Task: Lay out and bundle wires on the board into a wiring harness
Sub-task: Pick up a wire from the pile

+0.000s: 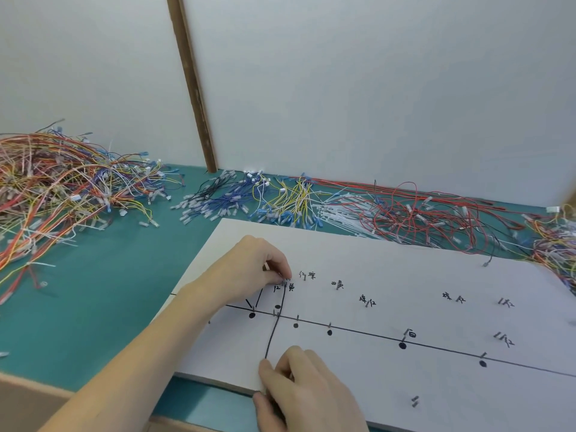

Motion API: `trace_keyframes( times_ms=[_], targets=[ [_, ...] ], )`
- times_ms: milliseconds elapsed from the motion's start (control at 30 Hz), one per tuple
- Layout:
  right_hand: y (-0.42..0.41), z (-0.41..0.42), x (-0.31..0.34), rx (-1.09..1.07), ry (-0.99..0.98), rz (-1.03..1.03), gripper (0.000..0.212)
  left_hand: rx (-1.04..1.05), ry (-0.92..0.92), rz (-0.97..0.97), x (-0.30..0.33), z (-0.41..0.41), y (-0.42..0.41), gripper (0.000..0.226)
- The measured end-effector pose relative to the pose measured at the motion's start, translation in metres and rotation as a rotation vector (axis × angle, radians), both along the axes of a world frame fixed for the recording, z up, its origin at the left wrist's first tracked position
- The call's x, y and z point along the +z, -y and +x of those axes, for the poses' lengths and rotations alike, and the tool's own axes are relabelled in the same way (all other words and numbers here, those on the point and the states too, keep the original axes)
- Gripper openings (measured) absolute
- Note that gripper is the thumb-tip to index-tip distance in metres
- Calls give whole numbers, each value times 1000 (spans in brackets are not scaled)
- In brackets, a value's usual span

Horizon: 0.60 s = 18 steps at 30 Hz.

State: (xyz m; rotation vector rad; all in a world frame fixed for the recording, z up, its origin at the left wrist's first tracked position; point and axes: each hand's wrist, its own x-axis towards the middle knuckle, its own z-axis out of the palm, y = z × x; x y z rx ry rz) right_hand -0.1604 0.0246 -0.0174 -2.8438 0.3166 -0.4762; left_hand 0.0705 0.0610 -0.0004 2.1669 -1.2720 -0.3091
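Teal table [93,307] against a pale wall, white board [405,275] lying across the lower right of the frame. Board carries a drawn black trunk line with dots, short pegs and handwritten labels.

Wire stock along the back edge of the table: mixed tangle [62,188] at upper left, blue wires [218,201] and yellow wires [290,198] at centre, red wires [420,213] to the right.

Progress, judged: early. Only one black wire [277,319] appears laid on the board; most pegs stand bare, no ties or bundling visible. Nearly all routing and all bundling left to do.

Wire position: lower centre of the frame, left part of the board. Long axis runs near vertical in the picture, slightly bowed, crossing the drawn trunk line. Far end points up toward the pegs by the labels; near end points down toward the board's front edge.

Left hand [249,272]: grip pinching the wire's upper end at the pegs, fingers curled, fingertips together.

Right hand [299,391]: grip closed around the wire's lower end at the board's front edge, thumb and fingers curled over it. Exact contact hidden under the fingers.
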Motion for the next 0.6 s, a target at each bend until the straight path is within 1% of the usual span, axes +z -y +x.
trace_keyframes(
  times_ms=[67, 133, 200, 233, 267, 400, 467, 500, 533, 600],
  targets=[
    [1, 0, -3, 51, 17, 59, 27, 2, -16, 13, 2, 0, -2, 23],
    [1, 0, -5, 101, -5, 201, 19, -13, -1, 47, 5, -2, -3, 22],
    [10, 4, 0, 92, -18, 377, 21, -45, 50, 106, 10, -5, -1, 24],
    [16, 4, 3, 109, -56, 501, 22, -57, 69, 142, 13, -5, 0, 26],
    [23, 7, 5, 135, -74, 582, 21, -65, 77, 175, 17, -6, 1, 28],
    [52, 15, 23, 123, -108, 720, 20, -90, 57, 225, 26, -4, 5, 26],
    [65, 17, 25, 103, -132, 763, 16, -71, 34, 158, 27, 3, 8, 21],
    [72, 18, 24, 91, -135, 798, 16, -38, 21, 88, 28, 11, 12, 18],
    [78, 21, 23, 77, -130, 849, 17, 16, 18, 3, 28, 23, 17, 16],
    [86, 22, 19, 36, -129, 925, 20, 186, 56, -138, 27, 58, 29, 16]
  ],
)
